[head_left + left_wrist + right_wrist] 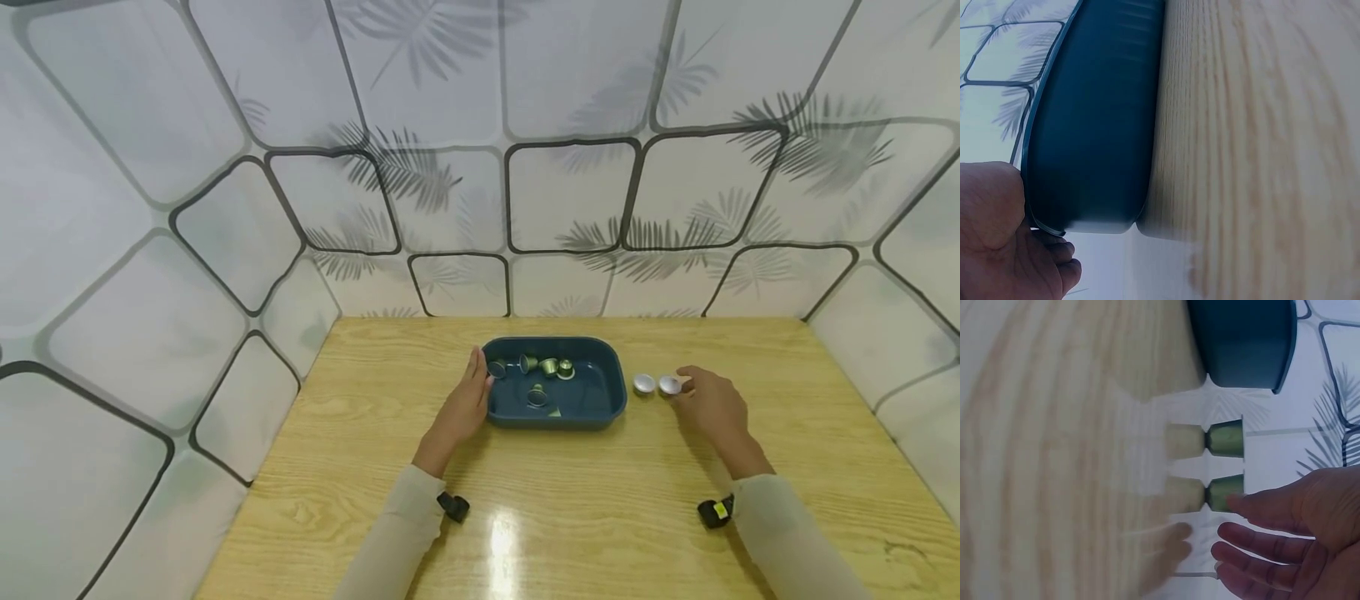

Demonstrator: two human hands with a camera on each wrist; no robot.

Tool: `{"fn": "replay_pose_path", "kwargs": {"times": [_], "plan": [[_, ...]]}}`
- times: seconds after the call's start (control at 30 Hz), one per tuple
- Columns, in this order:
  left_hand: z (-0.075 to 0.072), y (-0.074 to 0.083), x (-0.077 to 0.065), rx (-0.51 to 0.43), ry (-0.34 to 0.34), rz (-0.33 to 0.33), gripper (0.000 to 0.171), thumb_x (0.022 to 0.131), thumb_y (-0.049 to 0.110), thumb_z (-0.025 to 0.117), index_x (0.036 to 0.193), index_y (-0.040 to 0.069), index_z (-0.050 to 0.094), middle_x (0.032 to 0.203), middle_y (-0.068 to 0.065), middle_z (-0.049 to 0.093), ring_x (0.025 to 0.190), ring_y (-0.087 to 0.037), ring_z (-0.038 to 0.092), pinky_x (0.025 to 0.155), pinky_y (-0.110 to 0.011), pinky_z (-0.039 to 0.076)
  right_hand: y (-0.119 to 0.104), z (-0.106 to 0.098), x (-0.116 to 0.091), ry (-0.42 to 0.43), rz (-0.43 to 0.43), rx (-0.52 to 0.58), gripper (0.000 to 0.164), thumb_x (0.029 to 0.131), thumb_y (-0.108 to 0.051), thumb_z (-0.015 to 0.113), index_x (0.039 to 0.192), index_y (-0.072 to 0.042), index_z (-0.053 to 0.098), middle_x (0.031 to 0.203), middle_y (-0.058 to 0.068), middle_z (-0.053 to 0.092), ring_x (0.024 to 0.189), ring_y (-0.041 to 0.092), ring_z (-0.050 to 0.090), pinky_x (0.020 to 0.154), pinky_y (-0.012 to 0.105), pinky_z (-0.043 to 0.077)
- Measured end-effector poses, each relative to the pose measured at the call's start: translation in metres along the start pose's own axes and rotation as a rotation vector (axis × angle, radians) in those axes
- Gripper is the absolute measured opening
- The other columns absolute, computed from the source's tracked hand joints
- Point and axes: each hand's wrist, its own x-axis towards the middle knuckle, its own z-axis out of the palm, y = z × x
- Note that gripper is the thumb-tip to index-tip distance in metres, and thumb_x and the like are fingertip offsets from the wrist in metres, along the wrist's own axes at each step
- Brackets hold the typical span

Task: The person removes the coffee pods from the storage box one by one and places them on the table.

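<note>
A dark blue tray [557, 422] sits on the wooden table with several green coffee capsules [550, 367] lying in it. My left hand [465, 404] holds the tray's left end, thumb over the rim and fingers along the outer wall. Two more capsules stand rim-up to the right of the tray, pale lids on top and green bodies below. Of these, the right-hand capsule [670, 386] is pinched by my right hand [712, 404]; the thumb covers part of its side in the right wrist view. Beside it stands the other capsule [1227, 439], untouched.
The wooden table [585, 517] meets a patterned wall covering [570, 196] at its back and sides. A small dark wrist camera [453, 506] is worn at the left cuff, and another camera [715, 512] at the right cuff.
</note>
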Motion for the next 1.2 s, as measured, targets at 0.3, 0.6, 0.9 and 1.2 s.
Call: {"fn": "replay_pose_path", "kwargs": {"times": [0.3, 0.6, 0.9, 1.2], "plan": [[0.002, 0.000, 0.000, -0.012, 0.009, 0.009, 0.059, 0.114, 0.021, 0.032, 0.158, -0.010, 0.009, 0.167, -0.022, -0.001, 0.152, -0.035, 0.019, 0.120, -0.046, 0.027, -0.011, -0.015, -0.005, 0.032, -0.038, -0.039, 0.048, 0.093, -0.012, 0.073, 0.134, 0.006, 0.057, 0.116, 0.028, 0.069, 0.091, 0.043, 0.069, 0.050, 0.038, 0.051], [0.004, -0.004, 0.002, -0.009, 0.009, 0.014, 0.059, 0.114, 0.022, 0.032, 0.159, -0.007, 0.007, 0.168, -0.019, -0.002, 0.152, -0.032, 0.018, 0.121, -0.043, 0.026, -0.031, -0.027, -0.010, 0.071, -0.081, -0.007, 0.048, 0.093, -0.012, 0.072, 0.135, 0.006, 0.057, 0.118, 0.029, 0.067, 0.095, 0.044, 0.069, 0.055, 0.042, 0.054], [0.002, -0.004, 0.002, -0.006, 0.008, 0.010, 0.059, 0.114, 0.021, 0.033, 0.159, -0.007, 0.007, 0.168, -0.019, -0.003, 0.152, -0.033, 0.019, 0.120, -0.044, 0.028, -0.053, -0.026, -0.011, 0.058, -0.150, 0.028, 0.044, 0.095, -0.011, 0.071, 0.136, 0.003, 0.059, 0.119, 0.024, 0.068, 0.099, 0.041, 0.068, 0.071, 0.053, 0.055], [0.002, -0.005, 0.002, 0.004, 0.010, 0.013, 0.059, 0.114, 0.022, 0.032, 0.159, -0.007, 0.008, 0.168, -0.020, -0.002, 0.151, -0.034, 0.021, 0.119, -0.044, 0.029, -0.065, -0.015, -0.007, 0.112, -0.300, 0.082, 0.039, 0.093, -0.004, 0.073, 0.130, 0.003, 0.064, 0.109, 0.022, 0.072, 0.090, 0.038, 0.070, 0.075, 0.056, 0.055]]}}
